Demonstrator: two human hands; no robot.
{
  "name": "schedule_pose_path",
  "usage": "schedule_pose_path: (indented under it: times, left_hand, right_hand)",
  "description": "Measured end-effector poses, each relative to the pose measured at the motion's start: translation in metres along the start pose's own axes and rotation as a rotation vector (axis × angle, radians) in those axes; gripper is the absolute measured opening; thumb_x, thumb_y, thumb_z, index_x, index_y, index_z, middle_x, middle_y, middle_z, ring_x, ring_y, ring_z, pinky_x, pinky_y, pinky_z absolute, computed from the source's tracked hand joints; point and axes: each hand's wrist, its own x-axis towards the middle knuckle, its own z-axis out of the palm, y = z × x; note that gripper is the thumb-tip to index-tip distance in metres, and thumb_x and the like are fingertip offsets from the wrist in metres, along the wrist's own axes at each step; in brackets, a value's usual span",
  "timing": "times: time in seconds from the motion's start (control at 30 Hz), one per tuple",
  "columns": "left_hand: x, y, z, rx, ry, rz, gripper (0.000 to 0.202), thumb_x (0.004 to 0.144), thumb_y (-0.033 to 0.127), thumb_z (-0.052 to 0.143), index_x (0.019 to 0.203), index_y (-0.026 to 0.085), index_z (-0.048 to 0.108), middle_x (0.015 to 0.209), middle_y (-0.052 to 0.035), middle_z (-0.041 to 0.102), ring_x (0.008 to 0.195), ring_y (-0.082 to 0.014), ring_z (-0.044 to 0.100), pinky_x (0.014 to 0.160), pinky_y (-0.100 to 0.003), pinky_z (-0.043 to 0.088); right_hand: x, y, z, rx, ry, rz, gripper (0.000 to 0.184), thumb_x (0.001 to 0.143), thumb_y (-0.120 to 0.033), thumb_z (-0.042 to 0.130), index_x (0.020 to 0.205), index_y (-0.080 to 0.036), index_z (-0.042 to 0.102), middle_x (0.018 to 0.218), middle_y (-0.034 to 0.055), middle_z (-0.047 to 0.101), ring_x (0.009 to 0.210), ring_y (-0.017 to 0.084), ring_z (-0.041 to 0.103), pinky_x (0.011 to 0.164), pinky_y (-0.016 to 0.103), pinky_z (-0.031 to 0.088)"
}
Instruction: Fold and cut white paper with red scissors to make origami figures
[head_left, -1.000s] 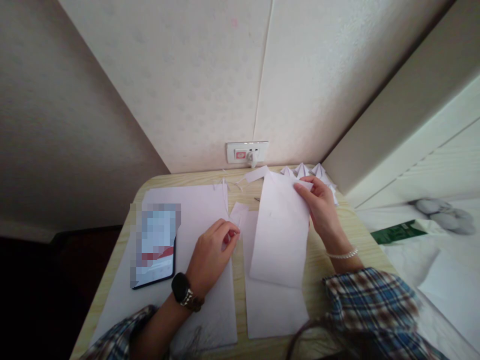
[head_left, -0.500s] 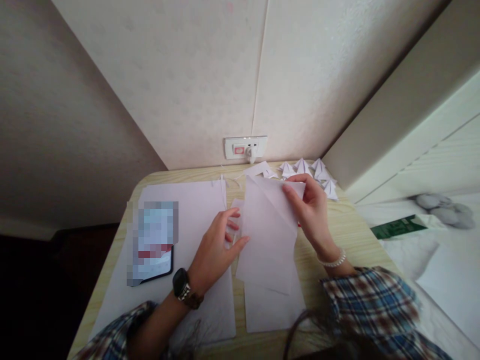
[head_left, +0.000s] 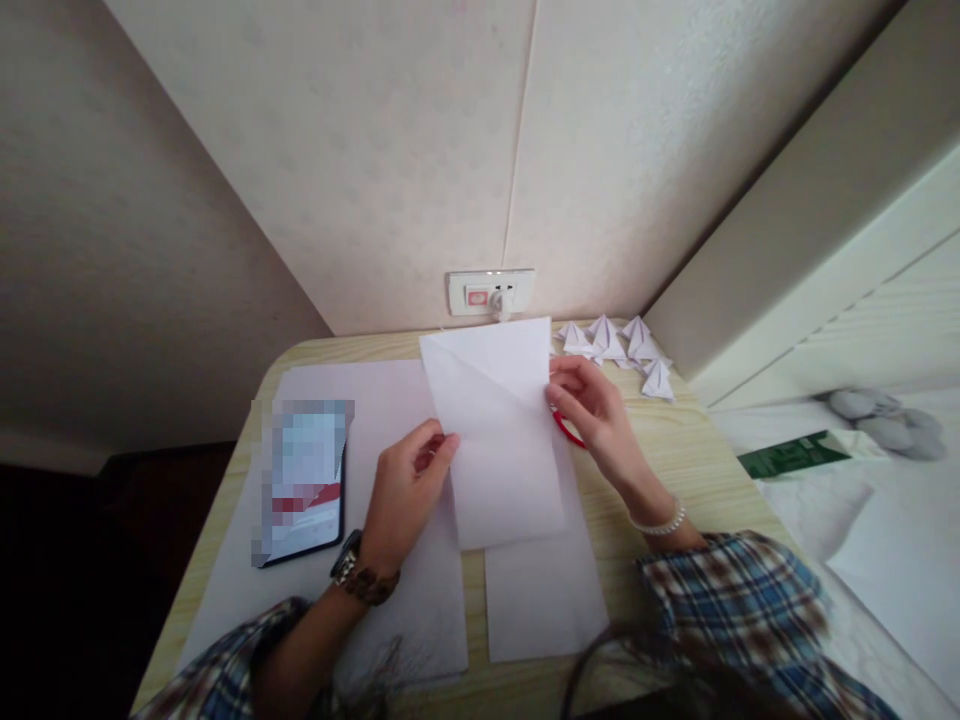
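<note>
A white sheet of paper [head_left: 499,440] with a diagonal crease near its top is held up between my hands, over the table. My left hand [head_left: 409,475] pinches its left edge between thumb and fingers. On its right edge, my right hand [head_left: 592,415] grips with thumb and fingertips. Beneath it lies another white paper piece [head_left: 544,600], partly covered. A red loop, like a scissor handle [head_left: 571,430], shows beside my right hand; the rest of that object is hidden.
On the left, a phone [head_left: 307,485] rests on large white sheets [head_left: 382,640]. Several folded paper pieces [head_left: 606,340] stand at the table's back right, near a wall socket [head_left: 491,293] with a plug. Right of the wooden table [head_left: 690,480] lies a green-and-white box [head_left: 795,455].
The creased sheet has swung left and turned upright. My left fingers have closed on its left edge, and my right hand has shifted left with it, uncovering the red loop.
</note>
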Motion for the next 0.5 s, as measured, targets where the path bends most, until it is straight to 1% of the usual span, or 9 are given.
schedule_pose_path:
  times: [0.1, 0.17, 0.27, 0.33, 0.43, 0.5]
  left_hand:
    - [0.001, -0.001, -0.003, -0.029, 0.082, -0.026, 0.022, 0.084, 0.037, 0.053, 0.071, 0.02, 0.051, 0.068, 0.0019, 0.056, 0.068, -0.0155, 0.057, 0.058, -0.022, 0.042]
    - [0.0, -0.002, -0.002, -0.041, 0.092, -0.033, 0.021, 0.084, 0.037, 0.053, 0.072, 0.019, 0.054, 0.07, 0.0014, 0.058, 0.068, -0.0157, 0.058, 0.058, -0.022, 0.043]
    - [-0.001, -0.003, 0.0, -0.049, 0.082, -0.031, 0.02, 0.083, 0.037, 0.056, 0.074, 0.019, 0.058, 0.07, 0.0008, 0.061, 0.067, -0.0162, 0.058, 0.058, -0.023, 0.043]
    - [-0.002, -0.003, 0.0, -0.052, 0.094, -0.026, 0.019, 0.082, 0.036, 0.058, 0.074, 0.019, 0.059, 0.071, 0.0003, 0.062, 0.068, -0.0172, 0.059, 0.06, -0.024, 0.044]
    - [-0.004, -0.001, -0.001, -0.084, 0.124, -0.015, 0.017, 0.082, 0.034, 0.057, 0.076, 0.019, 0.061, 0.076, -0.0011, 0.065, 0.076, -0.0187, 0.062, 0.069, -0.026, 0.047]
    - [-0.005, 0.002, -0.001, -0.125, 0.128, -0.009, 0.016, 0.083, 0.033, 0.056, 0.082, 0.018, 0.062, 0.083, -0.0019, 0.068, 0.082, -0.0187, 0.064, 0.075, -0.026, 0.048]
  right_hand:
    - [0.005, 0.004, -0.004, -0.026, -0.013, 0.022, 0.014, 0.085, -0.033, 0.059, 0.091, -0.02, 0.059, 0.081, 0.0013, 0.063, 0.076, 0.015, 0.061, 0.072, 0.029, 0.047]
    - [0.005, 0.004, -0.006, -0.048, -0.01, 0.027, 0.017, 0.089, -0.035, 0.053, 0.092, -0.02, 0.06, 0.084, 0.0021, 0.064, 0.08, 0.016, 0.061, 0.076, 0.029, 0.046]
    - [0.003, 0.002, -0.004, -0.085, -0.075, 0.025, 0.021, 0.09, -0.038, 0.05, 0.091, -0.02, 0.06, 0.081, 0.001, 0.062, 0.077, 0.016, 0.058, 0.071, 0.027, 0.045]
    - [0.001, 0.002, 0.0, -0.121, -0.138, 0.027, 0.02, 0.087, -0.037, 0.055, 0.081, -0.019, 0.06, 0.075, -0.0003, 0.06, 0.071, 0.015, 0.056, 0.065, 0.026, 0.043]
    - [-0.002, 0.006, 0.008, -0.176, -0.192, 0.034, 0.024, 0.085, -0.034, 0.058, 0.067, -0.018, 0.057, 0.065, -0.0009, 0.056, 0.064, 0.015, 0.051, 0.059, 0.025, 0.038]
    - [-0.003, 0.01, 0.011, -0.197, -0.193, 0.034, 0.026, 0.085, -0.033, 0.057, 0.065, -0.017, 0.057, 0.063, -0.001, 0.054, 0.063, 0.015, 0.049, 0.057, 0.025, 0.037]
